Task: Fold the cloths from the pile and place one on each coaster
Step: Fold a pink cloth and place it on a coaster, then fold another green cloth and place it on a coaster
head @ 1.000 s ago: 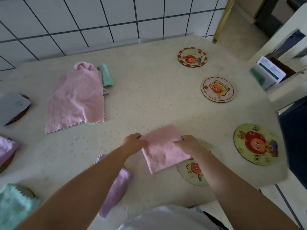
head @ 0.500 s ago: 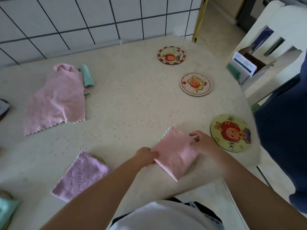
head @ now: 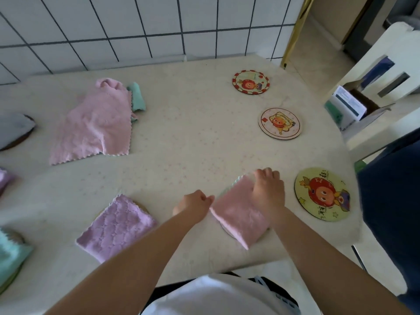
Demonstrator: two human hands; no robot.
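Observation:
A folded pink cloth [head: 236, 214] lies on a coaster [head: 225, 228] near the table's front edge; only a sliver of that coaster shows. My right hand [head: 268, 192] lies flat on the cloth's right half, fingers straight. My left hand [head: 193, 204] is loosely curled at the cloth's left corner, and I cannot tell whether it pinches the cloth. The pile [head: 95, 123] of a spread pink cloth over a green one [head: 136, 98] lies at the back left. Three bare picture coasters stand on the right: [head: 250, 82], [head: 280, 123], [head: 322, 194].
A folded lilac cloth [head: 116, 226] covers a coaster to the left. More covered coasters sit along the left edge: grey [head: 13, 130], lilac [head: 4, 178], green [head: 11, 253]. A white chair [head: 386, 64] and a small box [head: 347, 108] stand beyond the table's right edge.
The folded pink cloth was carried a little to the right and set on the coaster. My right hand went from gripping its edge to lying flat on top.

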